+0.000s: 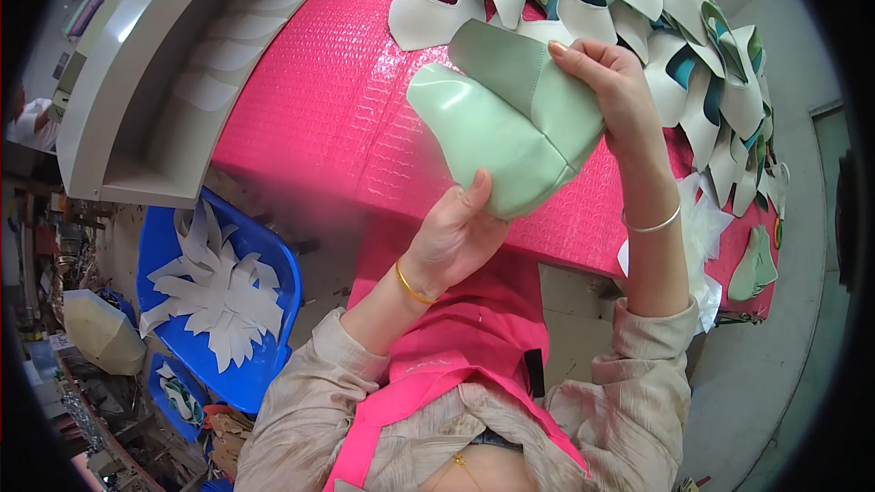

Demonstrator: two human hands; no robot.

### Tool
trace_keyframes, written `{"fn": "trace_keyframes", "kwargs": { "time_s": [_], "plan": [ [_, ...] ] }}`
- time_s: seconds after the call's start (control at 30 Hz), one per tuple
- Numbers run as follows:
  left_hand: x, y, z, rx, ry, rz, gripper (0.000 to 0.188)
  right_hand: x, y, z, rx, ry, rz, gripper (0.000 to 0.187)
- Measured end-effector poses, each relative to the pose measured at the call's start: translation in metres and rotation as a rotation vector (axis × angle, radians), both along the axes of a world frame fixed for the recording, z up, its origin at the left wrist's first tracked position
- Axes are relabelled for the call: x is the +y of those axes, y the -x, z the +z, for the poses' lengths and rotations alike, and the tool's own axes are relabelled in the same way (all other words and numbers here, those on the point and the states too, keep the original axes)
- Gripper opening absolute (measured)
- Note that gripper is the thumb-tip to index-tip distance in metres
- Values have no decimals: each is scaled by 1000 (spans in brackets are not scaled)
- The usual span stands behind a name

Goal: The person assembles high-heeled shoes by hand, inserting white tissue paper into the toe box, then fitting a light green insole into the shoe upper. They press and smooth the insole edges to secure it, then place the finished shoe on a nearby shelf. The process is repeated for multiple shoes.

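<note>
I hold a pale green shoe upper, glossy on one side and matte on the other, above the pink work table. My left hand grips its lower edge, thumb pressed on the glossy part. At its upper right corner my right hand pinches the matte part between the fingers. Both wrists wear a bangle.
A pile of white and teal cut shoe pieces covers the table's far right. A green piece lies at the right edge. A blue bin with white cut pieces stands at lower left. A white curved shelf runs along the left.
</note>
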State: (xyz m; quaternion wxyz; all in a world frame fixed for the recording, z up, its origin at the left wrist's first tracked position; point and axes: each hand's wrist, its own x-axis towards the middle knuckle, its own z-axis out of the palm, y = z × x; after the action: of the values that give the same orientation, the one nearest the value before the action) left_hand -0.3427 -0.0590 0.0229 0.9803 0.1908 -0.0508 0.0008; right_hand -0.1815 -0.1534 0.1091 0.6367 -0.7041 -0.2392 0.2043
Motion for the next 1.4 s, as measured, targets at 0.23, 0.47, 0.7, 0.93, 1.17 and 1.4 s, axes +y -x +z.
{"fn": "trace_keyframes", "kwargs": {
  "time_s": [0.23,0.47,0.7,0.93,1.17,1.4],
  "plan": [
    [-4,12,-9,195,-85,46,46,2,-4,3,-5,40,8,24],
    [1,13,-31,264,188,-91,43,0,14,20,-117,46,439,25],
    [29,11,-73,435,-198,351,51,-33,-5,16,-1200,616,666,33],
    [19,69,-35,92,-1755,822,87,-21,14,-9,-777,517,800,29],
    [-4,-20,-57,169,-1706,365,34,7,1,-45,-474,836,845,50],
    [1,-23,-61,135,-1570,545,18,-37,21,-60,-1080,1122,723,16]
  ]
}}
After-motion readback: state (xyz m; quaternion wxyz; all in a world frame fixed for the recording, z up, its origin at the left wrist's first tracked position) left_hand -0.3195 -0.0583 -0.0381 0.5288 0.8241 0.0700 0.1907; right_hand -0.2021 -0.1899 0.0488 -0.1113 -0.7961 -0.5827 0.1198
